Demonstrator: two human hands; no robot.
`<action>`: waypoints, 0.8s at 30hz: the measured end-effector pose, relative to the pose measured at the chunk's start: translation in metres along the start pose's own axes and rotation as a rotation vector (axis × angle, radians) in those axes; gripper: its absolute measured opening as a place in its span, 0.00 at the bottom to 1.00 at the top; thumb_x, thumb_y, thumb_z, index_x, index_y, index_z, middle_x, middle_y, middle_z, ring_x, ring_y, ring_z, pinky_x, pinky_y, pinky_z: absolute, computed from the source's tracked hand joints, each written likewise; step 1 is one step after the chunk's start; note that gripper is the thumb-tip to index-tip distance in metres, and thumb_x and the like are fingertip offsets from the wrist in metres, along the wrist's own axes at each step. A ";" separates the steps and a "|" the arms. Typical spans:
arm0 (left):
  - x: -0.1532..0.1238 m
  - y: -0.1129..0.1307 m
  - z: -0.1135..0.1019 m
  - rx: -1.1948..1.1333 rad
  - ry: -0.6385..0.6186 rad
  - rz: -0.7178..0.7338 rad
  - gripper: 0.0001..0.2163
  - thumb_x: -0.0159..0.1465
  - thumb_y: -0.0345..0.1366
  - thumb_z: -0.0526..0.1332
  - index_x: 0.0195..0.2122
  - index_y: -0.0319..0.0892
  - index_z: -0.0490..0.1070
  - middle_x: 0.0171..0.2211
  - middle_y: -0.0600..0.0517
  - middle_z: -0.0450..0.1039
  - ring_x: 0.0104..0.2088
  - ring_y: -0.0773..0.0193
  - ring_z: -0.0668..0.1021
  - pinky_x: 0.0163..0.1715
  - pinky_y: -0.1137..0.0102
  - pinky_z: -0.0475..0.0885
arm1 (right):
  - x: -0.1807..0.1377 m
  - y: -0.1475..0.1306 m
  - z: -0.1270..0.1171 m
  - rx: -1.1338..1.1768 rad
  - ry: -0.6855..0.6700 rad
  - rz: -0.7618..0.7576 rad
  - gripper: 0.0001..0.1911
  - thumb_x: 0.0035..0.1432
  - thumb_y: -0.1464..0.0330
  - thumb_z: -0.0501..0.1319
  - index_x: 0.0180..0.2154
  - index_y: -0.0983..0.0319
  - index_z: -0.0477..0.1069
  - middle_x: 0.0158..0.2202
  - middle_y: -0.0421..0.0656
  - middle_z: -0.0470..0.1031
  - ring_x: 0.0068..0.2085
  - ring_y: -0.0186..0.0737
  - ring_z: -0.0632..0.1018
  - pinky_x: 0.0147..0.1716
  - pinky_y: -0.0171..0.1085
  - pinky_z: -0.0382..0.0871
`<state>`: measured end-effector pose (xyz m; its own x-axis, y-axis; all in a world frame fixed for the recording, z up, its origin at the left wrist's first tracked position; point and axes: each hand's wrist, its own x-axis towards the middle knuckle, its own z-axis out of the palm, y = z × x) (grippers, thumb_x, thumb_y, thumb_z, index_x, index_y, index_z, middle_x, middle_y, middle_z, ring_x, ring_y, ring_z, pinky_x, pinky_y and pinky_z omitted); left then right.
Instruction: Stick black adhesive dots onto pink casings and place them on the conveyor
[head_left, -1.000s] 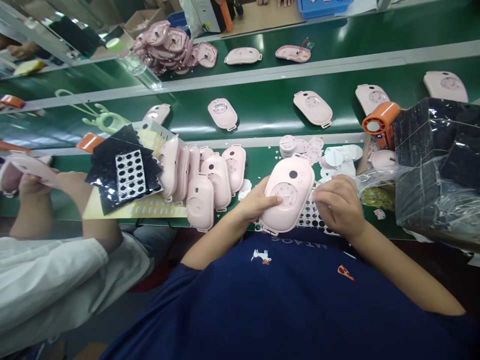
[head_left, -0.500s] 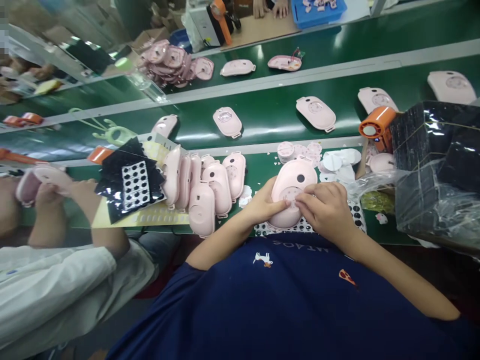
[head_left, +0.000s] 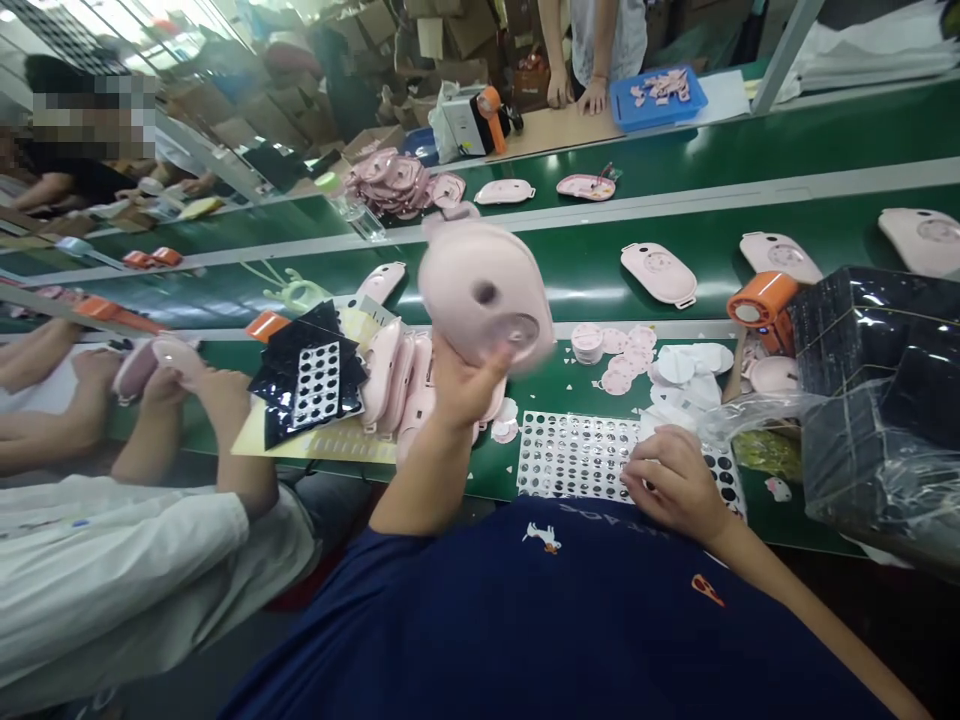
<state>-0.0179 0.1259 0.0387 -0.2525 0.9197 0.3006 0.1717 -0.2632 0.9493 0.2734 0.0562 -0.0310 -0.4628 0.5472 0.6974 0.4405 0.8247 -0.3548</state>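
A pink plastic shell [head_left: 480,270] with a dark round spot and a round recess is lifted in my left hand [head_left: 466,390], thumb on its front near the recess. It is blurred by motion. My right hand [head_left: 675,485] is low by my shirt, fingers curled together at the right side of a white sheet of round dots [head_left: 574,455]. Whether anything is pinched in them is hidden. Beyond that sheet lie round pink printed stickers [head_left: 616,375] and white paper backing discs [head_left: 679,370]. Several more pink shells [head_left: 384,375] stand behind my left forearm.
Pink shells [head_left: 658,273] lie along the green conveyor [head_left: 585,290]. An orange handheld fan [head_left: 765,300] and black plastic-wrapped boxes [head_left: 862,340] stand at the right. Black sheets [head_left: 281,400] lie left, beside a co-worker's hands [head_left: 169,385] holding a pink shell. Another person's hands [head_left: 577,92] rest across the line.
My left hand has raised the pink shell up and left from in front of me toward the conveyor. My right hand has let go of the shell, uncovering the dotted sheet. The view has tilted up.
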 end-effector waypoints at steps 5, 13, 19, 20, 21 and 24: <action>0.042 -0.021 0.016 0.081 0.007 -0.177 0.22 0.62 0.40 0.64 0.56 0.35 0.72 0.47 0.45 0.78 0.54 0.56 0.79 0.50 0.66 0.78 | -0.028 0.007 0.023 0.006 -0.094 0.071 0.06 0.61 0.76 0.61 0.34 0.59 0.72 0.33 0.42 0.77 0.35 0.39 0.75 0.40 0.40 0.69; 0.073 -0.071 0.059 -0.247 0.140 -0.102 0.44 0.43 0.32 0.74 0.62 0.51 0.59 0.62 0.48 0.68 0.60 0.57 0.74 0.60 0.64 0.70 | -0.032 0.009 0.026 0.008 -0.174 0.193 0.11 0.66 0.74 0.57 0.37 0.60 0.78 0.34 0.45 0.78 0.37 0.42 0.77 0.40 0.40 0.68; 0.097 -0.080 0.057 -0.293 0.138 -0.401 0.31 0.47 0.33 0.66 0.53 0.48 0.61 0.53 0.48 0.74 0.53 0.57 0.78 0.55 0.61 0.75 | -0.033 0.009 0.028 0.050 -0.150 0.215 0.10 0.65 0.74 0.58 0.32 0.60 0.75 0.32 0.44 0.77 0.36 0.41 0.77 0.40 0.39 0.69; 0.104 -0.082 0.062 -0.264 0.136 -0.415 0.32 0.47 0.32 0.65 0.55 0.48 0.59 0.55 0.47 0.73 0.53 0.57 0.77 0.54 0.62 0.75 | -0.033 0.010 0.029 0.052 -0.142 0.218 0.10 0.65 0.73 0.58 0.31 0.60 0.75 0.32 0.44 0.77 0.35 0.40 0.77 0.40 0.39 0.69; 0.113 -0.084 0.069 -0.231 0.128 -0.419 0.34 0.48 0.31 0.64 0.58 0.48 0.57 0.57 0.46 0.72 0.54 0.58 0.77 0.54 0.63 0.75 | -0.032 0.010 0.029 0.052 -0.139 0.220 0.10 0.65 0.73 0.58 0.31 0.60 0.75 0.32 0.44 0.77 0.35 0.40 0.77 0.40 0.39 0.70; 0.144 -0.090 0.102 -0.127 0.071 -0.448 0.38 0.52 0.28 0.64 0.64 0.43 0.51 0.62 0.40 0.67 0.56 0.56 0.76 0.53 0.64 0.75 | -0.029 0.010 0.030 0.038 -0.155 0.234 0.12 0.65 0.73 0.57 0.29 0.60 0.73 0.31 0.44 0.76 0.33 0.39 0.76 0.40 0.39 0.70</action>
<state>0.0278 0.3120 -0.0128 -0.3406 0.9297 -0.1402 -0.0858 0.1177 0.9893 0.2678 0.0527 -0.0736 -0.4653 0.7360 0.4917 0.5210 0.6768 -0.5201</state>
